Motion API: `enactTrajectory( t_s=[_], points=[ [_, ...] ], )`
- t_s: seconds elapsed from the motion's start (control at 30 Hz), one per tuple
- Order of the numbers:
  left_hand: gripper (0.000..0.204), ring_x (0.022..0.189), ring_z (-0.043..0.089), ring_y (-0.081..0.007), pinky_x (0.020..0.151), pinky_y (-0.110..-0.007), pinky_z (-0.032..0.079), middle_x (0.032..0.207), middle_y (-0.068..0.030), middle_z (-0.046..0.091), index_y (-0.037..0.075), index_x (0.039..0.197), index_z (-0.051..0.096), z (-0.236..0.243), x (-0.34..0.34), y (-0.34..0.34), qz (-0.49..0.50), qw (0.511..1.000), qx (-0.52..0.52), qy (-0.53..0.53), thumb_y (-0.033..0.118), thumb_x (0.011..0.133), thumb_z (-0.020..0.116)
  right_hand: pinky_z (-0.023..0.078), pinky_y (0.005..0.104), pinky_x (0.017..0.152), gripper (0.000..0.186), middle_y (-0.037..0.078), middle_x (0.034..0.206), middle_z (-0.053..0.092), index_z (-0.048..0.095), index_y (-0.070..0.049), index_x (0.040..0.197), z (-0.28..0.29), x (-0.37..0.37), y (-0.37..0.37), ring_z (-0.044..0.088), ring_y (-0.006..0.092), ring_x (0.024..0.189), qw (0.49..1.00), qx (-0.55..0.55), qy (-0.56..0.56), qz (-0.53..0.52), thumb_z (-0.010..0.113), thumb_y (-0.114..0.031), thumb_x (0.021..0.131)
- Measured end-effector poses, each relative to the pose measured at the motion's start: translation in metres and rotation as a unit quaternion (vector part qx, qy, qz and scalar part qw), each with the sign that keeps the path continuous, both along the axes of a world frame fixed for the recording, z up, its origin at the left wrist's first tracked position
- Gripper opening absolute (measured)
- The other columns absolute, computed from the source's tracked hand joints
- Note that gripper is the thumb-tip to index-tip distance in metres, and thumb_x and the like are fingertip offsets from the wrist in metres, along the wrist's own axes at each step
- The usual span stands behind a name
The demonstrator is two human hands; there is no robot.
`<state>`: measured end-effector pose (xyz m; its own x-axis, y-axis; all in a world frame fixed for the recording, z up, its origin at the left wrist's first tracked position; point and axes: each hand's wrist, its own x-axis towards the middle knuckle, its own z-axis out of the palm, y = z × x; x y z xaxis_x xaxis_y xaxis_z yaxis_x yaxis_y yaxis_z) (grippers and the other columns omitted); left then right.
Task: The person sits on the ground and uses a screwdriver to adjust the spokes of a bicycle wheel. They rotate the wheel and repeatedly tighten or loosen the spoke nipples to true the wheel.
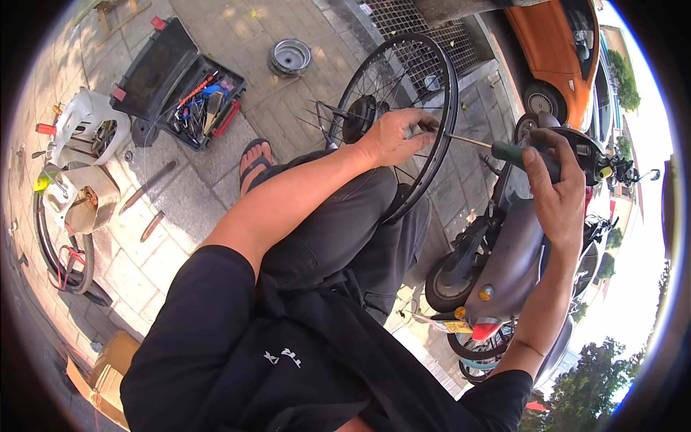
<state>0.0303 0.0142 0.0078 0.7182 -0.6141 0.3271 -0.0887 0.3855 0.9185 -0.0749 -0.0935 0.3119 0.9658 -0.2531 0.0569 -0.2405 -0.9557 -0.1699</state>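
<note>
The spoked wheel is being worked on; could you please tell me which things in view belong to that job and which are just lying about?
Job in hand: spoked wheel, with the left hand at it; green-handled screwdriver in the right hand, its tip at the wheel; probably the open toolbox.

Apparently just about: round metal piece, cardboard box, parked scooter, orange car.

A toolbox [160,68] lies left of the wheel [358,122], a scooter [504,270] right, a car [553,39] apparently beyond

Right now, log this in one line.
left hand: at black spoked wheel; right hand: holds green-handled metal-shafted tool, pointed at rim; open black toolbox: on paving
</note>
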Motion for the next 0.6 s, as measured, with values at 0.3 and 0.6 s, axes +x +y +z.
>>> enactTrajectory(
  t_s=[0.3, 0.6],
  points=[
    [0.023, 0.104, 0.073, -0.0240, 0.092, -0.034, 0.055, 0.112, -0.0108, 0.075, 0.004, 0.119, 0.074, 0.002, 0.000, 0.000, 0.027, 0.999, -0.028, -0.032, 0.010, 0.097, 0.075, 0.051, 0.0291, 0.075, 0.041, 0.010, 0.086, 0.071, 0.061, 0.000, 0.126, 0.000, 0.000, 0.007, 0.066, 0.0120, 0.080, 0.998, 0.034, -0.001, -0.046, 0.077, -0.024, 0.097],
    [0.018, 0.098, 0.071, -0.0227, 0.088, -0.035, 0.054, 0.103, -0.0098, 0.072, 0.004, 0.118, 0.073, -0.002, 0.000, -0.011, 0.037, 0.996, -0.018, -0.077, 0.008, 0.101, 0.069, 0.050, 0.0297, 0.070, 0.048, 0.008, 0.082, 0.068, 0.065, 0.002, 0.111, -0.001, 0.010, 0.007, 0.060, 0.0128, 0.074, 0.988, 0.057, -0.016, -0.141, 0.083, -0.039, 0.093]
  ],
)
